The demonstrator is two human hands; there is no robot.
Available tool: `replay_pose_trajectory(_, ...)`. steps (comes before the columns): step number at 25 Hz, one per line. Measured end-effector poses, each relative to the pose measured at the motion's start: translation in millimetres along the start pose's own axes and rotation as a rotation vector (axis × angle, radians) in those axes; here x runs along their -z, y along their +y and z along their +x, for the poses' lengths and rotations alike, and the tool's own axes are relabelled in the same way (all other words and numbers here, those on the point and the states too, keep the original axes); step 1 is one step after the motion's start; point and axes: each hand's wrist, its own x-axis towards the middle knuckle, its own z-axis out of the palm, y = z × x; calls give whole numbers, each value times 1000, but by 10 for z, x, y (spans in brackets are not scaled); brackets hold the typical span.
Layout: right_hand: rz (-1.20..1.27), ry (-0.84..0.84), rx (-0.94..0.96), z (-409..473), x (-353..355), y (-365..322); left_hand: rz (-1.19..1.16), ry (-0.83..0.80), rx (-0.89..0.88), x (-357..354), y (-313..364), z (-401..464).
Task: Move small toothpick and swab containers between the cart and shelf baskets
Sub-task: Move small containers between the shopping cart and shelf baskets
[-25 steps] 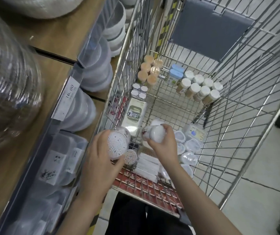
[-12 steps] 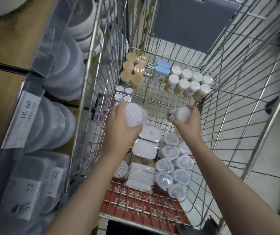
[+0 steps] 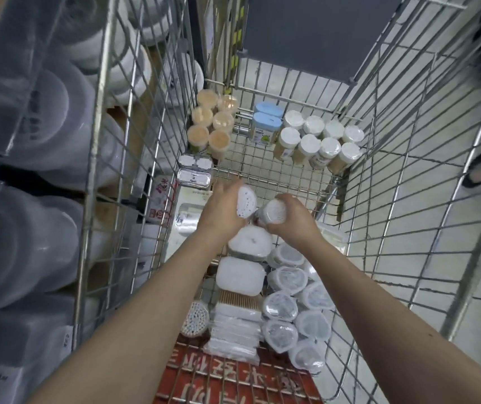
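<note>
Mid-task: left hand (image 3: 218, 208) grips a swab tub (image 3: 246, 202), right hand (image 3: 287, 218) grips a second tub (image 3: 272, 214) over the cart (image 3: 265, 176), many containers left inside.

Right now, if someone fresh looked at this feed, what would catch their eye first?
Both hands meet over the middle of the wire cart: the left hand grips a round swab container, the right hand another swab container. Beyond them, white-capped toothpick jars cluster at the far right corner, and tan-lidded jars at the far left.
</note>
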Motion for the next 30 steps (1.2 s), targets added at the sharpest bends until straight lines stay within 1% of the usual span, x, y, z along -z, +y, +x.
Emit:
replay_pose_trajectory(2, 57, -75, -24, 60, 21, 12, -31, -47, 0, -41, -41, 70)
replay_pose_trajectory(5, 82, -176, -11, 118, 27, 8, -79, -124, -2, -55, -103, 130)
replay_pose_trajectory(7, 97, -208, -10, 119, 0, 3, -151, -160, 30, -44, -129, 133)
replay_pose_trajectory(8, 113, -205, -14, 109, -15, 10, -189, -151, 52, -38, -141, 128)
replay_pose_trajectory(12, 229, -133, -63, 68, -33, 62, -302, -48, 144, 1, -176, 99)
replay_pose_trajectory(18, 255, -143, -101, 77, -102, 93, -320, -38, 141, -3, -185, 68)
replay_pose_trajectory(22, 241, -40, -82, -25, -72, 88, -345, -12, 164, 10, -194, -14)
replay_pose_trajectory(27, 200, 110, -29, -485, 206, -52, -402, 51, 170, 278, -110, -420)
replay_pose_trajectory(30, 87, 122, 55, -1044, 414, -199, -345, 74, 146, 547, -10, -953)
